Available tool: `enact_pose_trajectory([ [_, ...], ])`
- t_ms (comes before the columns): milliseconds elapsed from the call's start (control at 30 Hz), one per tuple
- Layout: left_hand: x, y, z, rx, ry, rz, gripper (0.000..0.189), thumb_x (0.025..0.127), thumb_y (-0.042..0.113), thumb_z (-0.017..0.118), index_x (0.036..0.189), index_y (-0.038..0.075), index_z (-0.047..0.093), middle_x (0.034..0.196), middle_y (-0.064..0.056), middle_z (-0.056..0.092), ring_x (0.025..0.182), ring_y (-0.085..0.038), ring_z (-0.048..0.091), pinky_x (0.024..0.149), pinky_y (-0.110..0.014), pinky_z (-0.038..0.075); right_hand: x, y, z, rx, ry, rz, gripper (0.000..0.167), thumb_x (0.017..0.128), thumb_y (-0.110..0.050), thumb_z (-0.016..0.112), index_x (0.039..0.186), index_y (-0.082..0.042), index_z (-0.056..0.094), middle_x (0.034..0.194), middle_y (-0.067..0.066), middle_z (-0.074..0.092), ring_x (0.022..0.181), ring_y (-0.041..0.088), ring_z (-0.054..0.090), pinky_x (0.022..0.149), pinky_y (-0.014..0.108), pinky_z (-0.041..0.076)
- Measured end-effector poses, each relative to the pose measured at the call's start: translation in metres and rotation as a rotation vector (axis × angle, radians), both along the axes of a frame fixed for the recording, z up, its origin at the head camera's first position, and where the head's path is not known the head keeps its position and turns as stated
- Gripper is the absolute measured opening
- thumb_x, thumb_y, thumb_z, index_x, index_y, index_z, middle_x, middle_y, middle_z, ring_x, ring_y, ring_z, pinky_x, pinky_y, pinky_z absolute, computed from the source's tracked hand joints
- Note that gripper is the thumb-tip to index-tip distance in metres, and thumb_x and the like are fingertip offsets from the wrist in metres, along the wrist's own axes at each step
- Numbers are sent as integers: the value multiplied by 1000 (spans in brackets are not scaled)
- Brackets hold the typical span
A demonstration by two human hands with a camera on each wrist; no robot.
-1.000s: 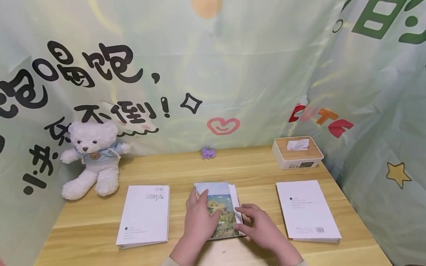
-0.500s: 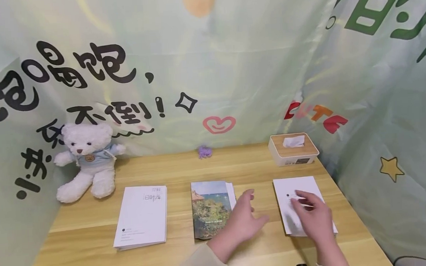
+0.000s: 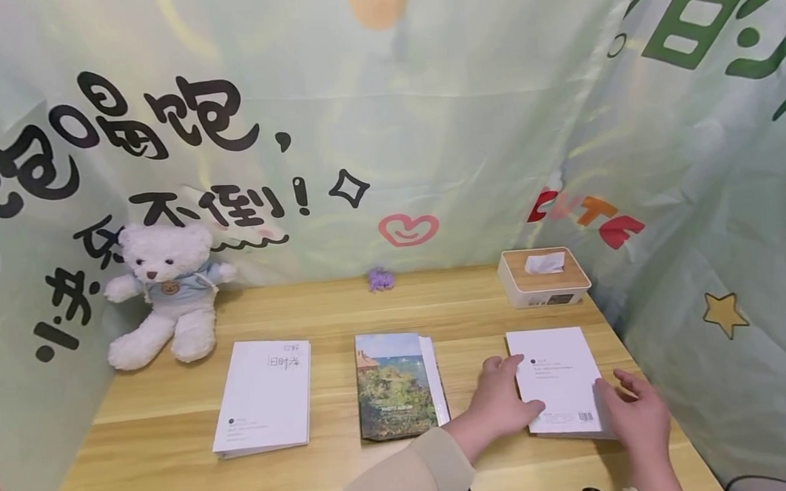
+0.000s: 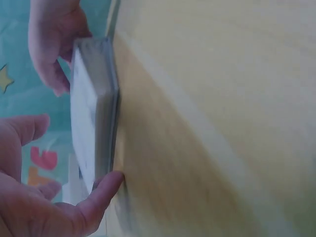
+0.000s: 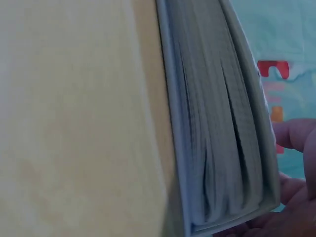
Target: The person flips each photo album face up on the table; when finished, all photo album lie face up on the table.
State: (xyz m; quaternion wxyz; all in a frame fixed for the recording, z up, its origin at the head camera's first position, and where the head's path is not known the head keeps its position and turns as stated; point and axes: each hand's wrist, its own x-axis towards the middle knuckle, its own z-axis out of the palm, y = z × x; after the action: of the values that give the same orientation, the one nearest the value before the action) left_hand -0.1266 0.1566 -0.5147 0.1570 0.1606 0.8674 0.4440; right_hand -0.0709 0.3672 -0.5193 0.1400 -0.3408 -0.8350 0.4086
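Where both hands are: while the left hand sits at one long side of the white barcode album, the right hand is over at the other side, so the thing is basically between them.
White barcode album: lying flat on the wood-grain surface, over on the right, small print and barcode facing up. Right wrist view shows a thick wad of page edges with a few gaps in it.
Left hand grip: loose and unclenched, fingers spread. One fingertip touches the album's side down by the surface, and the thumb sticks out over the lower-left bit of the cover, clear of it.
Right hand grip: relaxed too, thumb tip at the cover's right edge, other fingers loosely bent alongside. Can't tell if they're pressing.
Painted-cover album: the PHOTO ALBUM one in the middle, flat, with a white strip along its right side, just beside the left forearm's beige sleeve.
White titled album: flat on the left, Chinese title at upper right.
Back of the surface: teddy bear in a light blue hoodie, purple fuzzy thing, tissue box.
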Motion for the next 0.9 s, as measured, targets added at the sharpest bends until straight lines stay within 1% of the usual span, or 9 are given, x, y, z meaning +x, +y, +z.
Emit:
enact_pose_trajectory([
  [67, 3, 7, -1, -44, 24, -5, 80, 84, 36, 86, 153, 12, 55, 154, -14, 47, 134, -24, 54, 110, -32, 47, -1, 2, -3, -15, -46, 16, 59, 102, -35, 64, 142, 9, 59, 145, 34, 56, 130, 48, 57, 90, 31, 43],
  [133, 6, 11, -3, -95, 37, -22, 78, 84, 37, 86, 150, 7, 57, 153, -14, 49, 133, -24, 56, 109, -30, 48, -1, 5, -4, -41, -87, 39, 64, 103, -39, 62, 141, 12, 58, 144, 36, 55, 131, 49, 54, 97, 41, 44],
  [267, 12, 16, -7, -164, 24, -46, 81, 83, 36, 87, 152, 7, 56, 153, -11, 50, 128, -19, 59, 105, -27, 50, -2, 6, -4, -69, -163, 87, 72, 105, -47, 59, 141, 15, 56, 145, 38, 52, 130, 51, 49, 105, 57, 40],
  [333, 13, 17, -8, -174, 9, -51, 86, 81, 35, 89, 156, 9, 52, 155, -9, 48, 127, -18, 59, 103, -26, 50, -2, 7, -3, -76, -189, 99, 76, 104, -50, 59, 143, 15, 55, 146, 38, 51, 130, 50, 49, 105, 57, 41],
  [400, 14, 18, -8, -181, 3, -53, 89, 81, 35, 89, 157, 12, 51, 155, -9, 47, 126, -17, 59, 102, -26, 51, -2, 7, -2, -69, -187, 103, 75, 104, -48, 61, 142, 16, 55, 145, 39, 52, 129, 51, 50, 102, 55, 42],
  [533, 14, 19, -7, -233, 51, -70, 88, 82, 40, 88, 158, 15, 51, 152, -8, 49, 126, -15, 58, 101, -23, 50, -3, 6, -2, -41, -182, 94, 71, 103, -44, 64, 139, 17, 57, 140, 39, 56, 123, 49, 54, 94, 50, 44],
  [633, 17, 21, -7, -274, 90, -86, 89, 83, 44, 87, 159, 16, 50, 151, -8, 49, 129, -15, 56, 102, -22, 49, -5, 6, -2, -28, -187, 77, 70, 103, -44, 63, 137, 17, 58, 136, 39, 57, 119, 48, 55, 94, 52, 45],
  [733, 20, 23, -8, -304, 98, -96, 92, 82, 45, 87, 160, 17, 48, 153, -8, 48, 131, -15, 54, 103, -23, 48, -7, 5, -2, -15, -194, 72, 70, 103, -45, 61, 135, 17, 59, 134, 40, 57, 117, 49, 55, 94, 55, 46],
  [900, 19, 22, -9, -368, 134, -129, 97, 79, 46, 91, 161, 17, 47, 154, -8, 46, 133, -14, 53, 102, -20, 48, -7, 0, -1, 21, -164, 72, 64, 103, -40, 61, 131, 17, 63, 129, 39, 61, 112, 47, 58, 85, 48, 46],
])
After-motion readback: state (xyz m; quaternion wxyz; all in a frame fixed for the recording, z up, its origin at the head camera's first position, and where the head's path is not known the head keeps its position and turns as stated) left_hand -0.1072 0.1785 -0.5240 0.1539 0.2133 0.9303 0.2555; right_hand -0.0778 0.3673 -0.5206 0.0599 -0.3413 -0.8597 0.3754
